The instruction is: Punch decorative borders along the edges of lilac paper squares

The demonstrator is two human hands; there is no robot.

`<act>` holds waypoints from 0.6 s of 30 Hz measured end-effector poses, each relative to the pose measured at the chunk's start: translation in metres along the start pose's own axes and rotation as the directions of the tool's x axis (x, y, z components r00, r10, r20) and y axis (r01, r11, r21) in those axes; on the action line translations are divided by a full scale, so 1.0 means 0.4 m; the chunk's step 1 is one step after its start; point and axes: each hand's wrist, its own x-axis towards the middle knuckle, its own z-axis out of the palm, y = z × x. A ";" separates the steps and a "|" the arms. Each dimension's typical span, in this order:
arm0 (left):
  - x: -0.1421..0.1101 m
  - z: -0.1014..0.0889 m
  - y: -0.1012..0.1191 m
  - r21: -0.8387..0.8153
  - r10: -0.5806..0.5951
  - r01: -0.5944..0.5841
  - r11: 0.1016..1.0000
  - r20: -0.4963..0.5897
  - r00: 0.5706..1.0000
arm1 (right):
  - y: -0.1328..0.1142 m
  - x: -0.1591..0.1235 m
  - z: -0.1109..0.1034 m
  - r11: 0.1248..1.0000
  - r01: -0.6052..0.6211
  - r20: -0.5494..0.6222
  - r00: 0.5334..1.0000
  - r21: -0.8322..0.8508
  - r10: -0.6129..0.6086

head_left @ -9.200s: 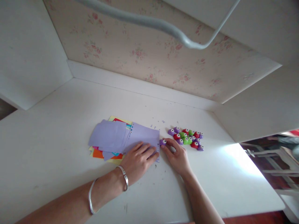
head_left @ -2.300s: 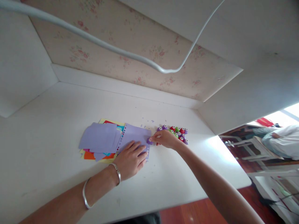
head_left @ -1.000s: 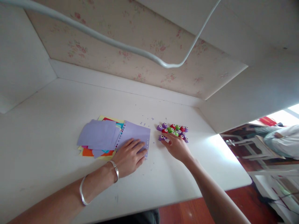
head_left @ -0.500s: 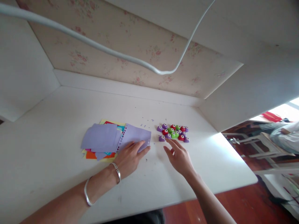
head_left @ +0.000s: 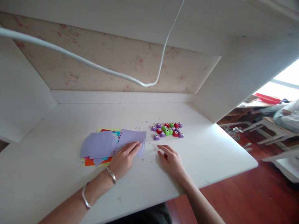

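Wears silver bracelets (head_left: 86,195) on the left forearm, well behind the fingers. Rests the left hand (head_left: 122,160), with straight fingers, on a lavender paper sheet (head_left: 133,136), clutching nothing. Has drawn those fingers back from the sheet's right margin in the last second, baring a row of small punched holes (head_left: 144,144) just beyond the fingertips. Carries nothing in the right hand (head_left: 172,163), with thumb and forefinger curved and parted; cannot tell whether resting on the white table (head_left: 205,155) or poised just above. Was pinching a goggle-eyed purple craft punch (head_left: 156,137) at that margin about two seconds ago; has since set it down just beyond the right fingertips, apart from fingers and sheet alike. Leaves the margin free of any tool, suggesting, as a judgement, a pause in the work there. Shows, left of the left fingers, lavender paper pieces (head_left: 97,144) over coloured papers (head_left: 89,162). Shows, farther past the right fingertips, a close group of red, green and purple craft punches (head_left: 166,132), with lavender punched bits (head_left: 146,122) scattered ahead of the left fingertips. Ends, far beyond both hands, at floral wallpaper (head_left: 137,60).
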 end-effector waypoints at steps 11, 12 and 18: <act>0.056 -0.189 -0.069 0.014 -0.326 0.358 0.933 -0.382 0.865 | -0.001 -0.007 -0.008 0.999 0.037 0.020 0.999 -0.034 -0.036; 0.053 -0.215 -0.074 0.045 -0.331 0.383 0.923 -0.418 0.846 | 0.000 -0.007 -0.008 0.998 0.040 0.021 0.999 -0.037 -0.040; -0.016 -0.316 -0.109 0.248 -0.127 0.250 0.936 -0.426 0.896 | -0.001 -0.008 -0.006 0.995 0.059 0.014 0.998 -0.078 -0.058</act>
